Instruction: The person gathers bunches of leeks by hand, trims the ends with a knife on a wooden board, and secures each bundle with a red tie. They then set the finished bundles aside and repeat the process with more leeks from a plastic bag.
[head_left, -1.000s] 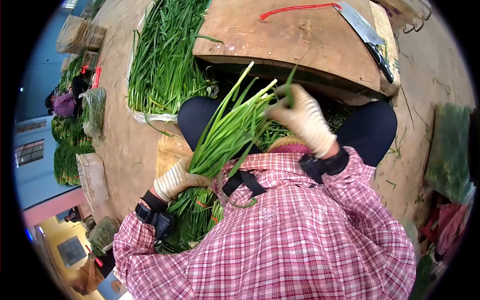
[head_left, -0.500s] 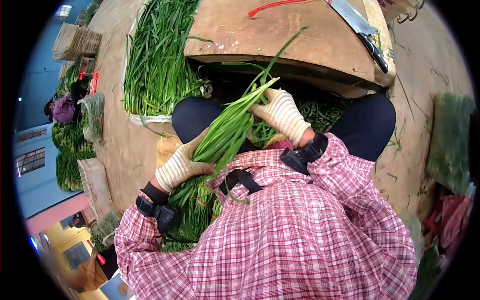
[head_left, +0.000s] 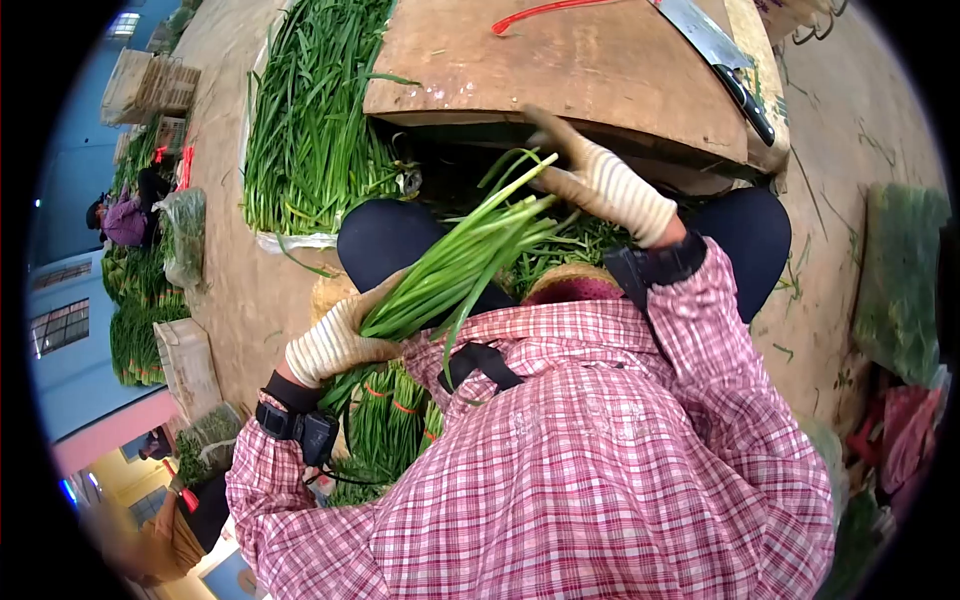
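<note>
My left hand (head_left: pixel 342 335), in a striped knit glove, is wrapped around a bunch of garlic chives (head_left: pixel 455 255). The bunch slants up to the right over my lap, its pale stalk ends uppermost. At those ends is my gloved right hand (head_left: pixel 605 185), fingers and thumb spread apart and the thumb side right by the stalks. Below my left hand stand more chives, tied into bundles (head_left: pixel 390 410) with red bands. A thick heap of loose chives (head_left: pixel 320 130) lies on plastic to the left of the board.
A wooden board (head_left: pixel 560 70) sits in front of me, carrying a red tie (head_left: pixel 550 12) and a large knife (head_left: pixel 735 85) at its right edge. Leaf scraps (head_left: pixel 580 245) lie between my knees. Wrapped greens (head_left: pixel 900 280) stand at right. Another person (head_left: pixel 125 218) sits far left among stacked bundles.
My right hand has come off the bunch, moving up and right with its fingers spreading. A long leaf that stuck up above the bunch is gone from there. My left hand shifted slightly down-left.
</note>
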